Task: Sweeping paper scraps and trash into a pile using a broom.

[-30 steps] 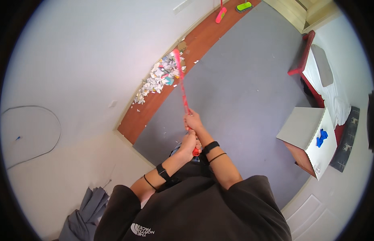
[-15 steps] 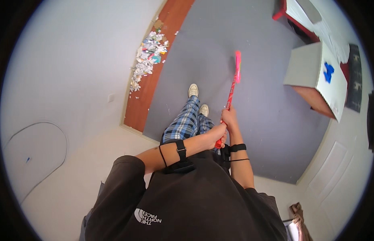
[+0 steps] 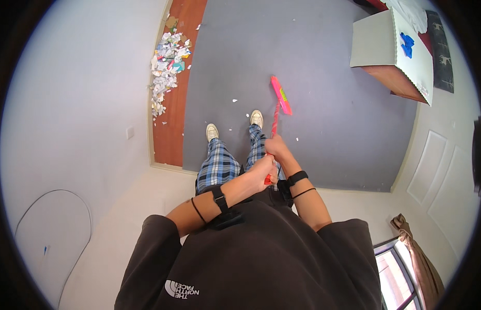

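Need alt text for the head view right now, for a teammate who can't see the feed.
Seen from above, a person grips a red broom with both hands, left hand near the handle's top, right hand just below; its pink head rests on grey carpet ahead of their pale shoes. A pile of paper scraps lies along the wooden floor strip at left, and a white box stands at upper right.

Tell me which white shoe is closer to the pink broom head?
The right white shoe, by the pink broom head. The left white shoe stands farther off, toward the paper scrap pile.
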